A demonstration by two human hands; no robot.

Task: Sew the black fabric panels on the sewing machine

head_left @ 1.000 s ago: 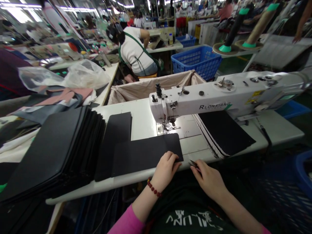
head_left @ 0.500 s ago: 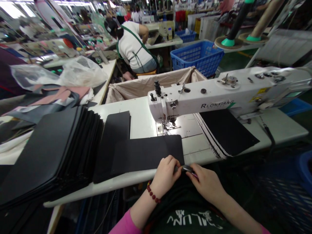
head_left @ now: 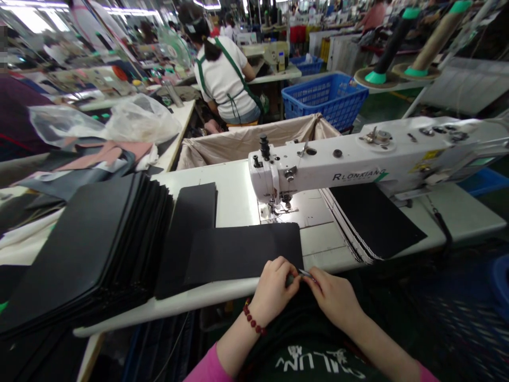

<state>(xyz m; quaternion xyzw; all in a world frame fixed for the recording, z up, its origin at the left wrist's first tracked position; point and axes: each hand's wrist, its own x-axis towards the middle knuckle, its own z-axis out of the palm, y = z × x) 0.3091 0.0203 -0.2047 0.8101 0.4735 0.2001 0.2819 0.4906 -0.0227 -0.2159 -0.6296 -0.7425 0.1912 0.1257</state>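
My left hand (head_left: 277, 286), with a red bead bracelet at the wrist, is closed on a small grey item at the table's front edge. My right hand (head_left: 334, 297) faces it, its fingers pinched on a thin pointed metal tool (head_left: 305, 273); exactly what either item is stays too small to tell. Just beyond lies a flat black panel (head_left: 246, 249), overlapping another black panel (head_left: 191, 223). A tall stack of black panels (head_left: 83, 239) rests at the left. Behind the hands stands the white sewing machine (head_left: 318, 164), its needle area lit.
More black panels with pale edges (head_left: 374, 220) lie under the machine arm. A cloth-lined bin (head_left: 238, 140) and a blue basket (head_left: 324, 98) stand behind the table (head_left: 234, 196). A person (head_left: 226, 79) sits farther back. Thread cones (head_left: 397, 48) rise at the upper right.
My two hands have come slightly closer together, and the grey item between them now shows less, with a thin metal tip visible. The seated person behind has straightened up. The view has shifted slightly.
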